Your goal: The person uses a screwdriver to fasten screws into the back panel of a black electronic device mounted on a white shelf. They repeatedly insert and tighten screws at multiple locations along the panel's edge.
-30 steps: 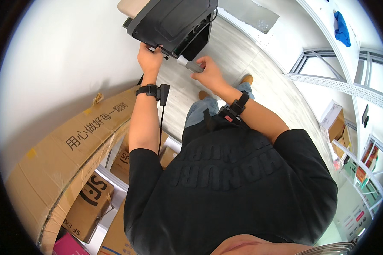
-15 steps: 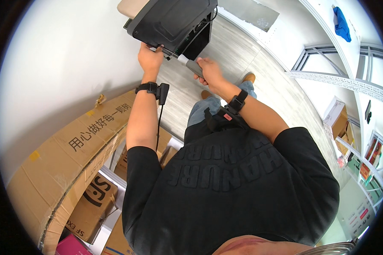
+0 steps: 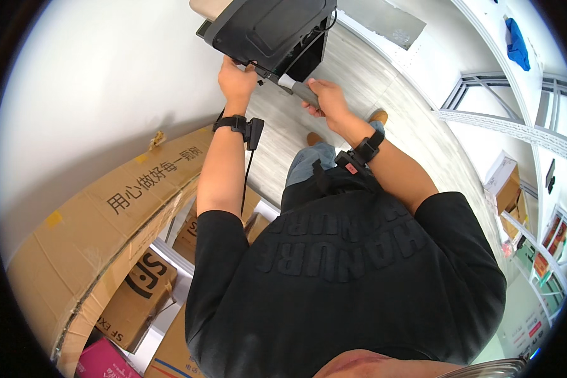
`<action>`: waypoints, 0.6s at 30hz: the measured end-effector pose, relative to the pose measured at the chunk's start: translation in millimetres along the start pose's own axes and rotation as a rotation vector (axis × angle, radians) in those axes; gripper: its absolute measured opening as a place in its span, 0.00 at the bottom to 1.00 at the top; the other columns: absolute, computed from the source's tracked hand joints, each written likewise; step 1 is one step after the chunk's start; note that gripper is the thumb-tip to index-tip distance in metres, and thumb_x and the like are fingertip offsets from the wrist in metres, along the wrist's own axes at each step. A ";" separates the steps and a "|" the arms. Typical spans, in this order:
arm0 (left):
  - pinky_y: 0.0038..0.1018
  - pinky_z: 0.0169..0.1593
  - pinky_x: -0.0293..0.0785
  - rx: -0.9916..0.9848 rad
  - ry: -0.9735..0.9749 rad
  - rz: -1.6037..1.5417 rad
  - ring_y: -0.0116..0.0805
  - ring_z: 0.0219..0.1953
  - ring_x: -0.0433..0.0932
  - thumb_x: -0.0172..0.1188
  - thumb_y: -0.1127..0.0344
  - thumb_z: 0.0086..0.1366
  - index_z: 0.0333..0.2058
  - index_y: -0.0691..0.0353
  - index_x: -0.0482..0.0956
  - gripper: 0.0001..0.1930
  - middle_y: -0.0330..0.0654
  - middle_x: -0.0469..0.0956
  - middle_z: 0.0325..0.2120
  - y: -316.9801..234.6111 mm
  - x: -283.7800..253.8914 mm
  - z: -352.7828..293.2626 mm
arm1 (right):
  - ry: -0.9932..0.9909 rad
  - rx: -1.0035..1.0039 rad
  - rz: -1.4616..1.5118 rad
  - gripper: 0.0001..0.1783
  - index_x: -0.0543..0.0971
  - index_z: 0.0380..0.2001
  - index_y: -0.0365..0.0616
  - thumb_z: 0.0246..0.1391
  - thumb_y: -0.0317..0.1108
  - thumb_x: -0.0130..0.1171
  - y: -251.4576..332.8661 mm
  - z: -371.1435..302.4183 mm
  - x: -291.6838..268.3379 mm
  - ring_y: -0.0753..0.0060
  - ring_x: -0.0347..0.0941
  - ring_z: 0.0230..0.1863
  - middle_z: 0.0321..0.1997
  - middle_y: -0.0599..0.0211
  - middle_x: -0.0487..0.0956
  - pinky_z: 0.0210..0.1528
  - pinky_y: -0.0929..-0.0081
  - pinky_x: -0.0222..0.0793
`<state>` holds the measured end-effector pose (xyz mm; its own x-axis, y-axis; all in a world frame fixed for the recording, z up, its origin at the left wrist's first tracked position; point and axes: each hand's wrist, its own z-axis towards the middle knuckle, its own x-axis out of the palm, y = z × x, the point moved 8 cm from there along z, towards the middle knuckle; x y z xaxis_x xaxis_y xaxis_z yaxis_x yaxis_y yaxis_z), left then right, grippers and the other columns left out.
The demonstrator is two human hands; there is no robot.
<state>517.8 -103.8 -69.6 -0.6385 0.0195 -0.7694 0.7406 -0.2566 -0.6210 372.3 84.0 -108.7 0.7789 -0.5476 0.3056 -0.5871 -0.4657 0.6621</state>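
A bulky black appliance with a moulded panel (image 3: pixel 268 31) stands tilted in view at the top, with a cable at its right side. My left hand (image 3: pixel 238 83) is closed on its lower left edge; some of the fingertips are hidden against it. My right hand (image 3: pixel 329 101) wraps round the grey handle (image 3: pixel 306 94) of a tool with a pale collar. The tool's far end meets the appliance's lower edge, so its working tip cannot be made out. Between the hands, a small black part (image 3: pixel 261 82) sticks out below that edge.
A long cardboard box (image 3: pixel 107 208) lies along the white wall at left. Under it are a smaller carton (image 3: pixel 138 299) and a pink box (image 3: pixel 107 360). White metal shelving (image 3: pixel 504 126) with a blue cloth (image 3: pixel 516 44) stands at right. A beige object (image 3: pixel 209 7) adjoins the appliance.
The whole view has shifted slightly, so the scene sits a little further right and lower. Both hands keep their holds, with little visible movement against the appliance.
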 end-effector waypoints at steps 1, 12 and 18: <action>0.35 0.40 0.72 -0.002 -0.003 0.011 0.48 0.36 0.79 0.69 0.65 0.45 0.34 0.64 0.74 0.18 0.47 0.80 0.30 1.3 -0.1 1.3 | 0.043 0.034 -0.013 0.18 0.73 0.38 0.38 0.55 0.43 0.55 -1.6 -1.2 3.7 0.78 0.65 0.15 0.26 0.65 0.75 0.18 0.80 0.59; 0.35 0.40 0.72 -0.031 0.011 0.003 0.47 0.36 0.79 0.68 0.67 0.45 0.35 0.62 0.74 0.17 0.45 0.80 0.30 -1.1 -1.7 -0.8 | -0.040 -0.076 -0.143 0.19 0.68 0.43 0.38 0.51 0.33 0.60 -6.2 0.3 0.1 0.77 0.67 0.23 0.29 0.67 0.73 0.19 0.81 0.58; 0.36 0.40 0.71 -0.030 0.069 -0.036 0.50 0.36 0.78 0.65 0.65 0.49 0.35 0.63 0.74 0.16 0.48 0.79 0.31 8.5 1.0 -4.4 | -0.014 0.053 -0.087 0.19 0.68 0.42 0.39 0.53 0.40 0.58 -6.3 -2.3 2.7 0.78 0.66 0.20 0.28 0.67 0.73 0.20 0.80 0.59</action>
<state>524.3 -101.7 -76.3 -0.6500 0.0948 -0.7540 0.7236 -0.2257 -0.6522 378.5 87.0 -110.5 0.8244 -0.5132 0.2390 -0.5288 -0.5476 0.6484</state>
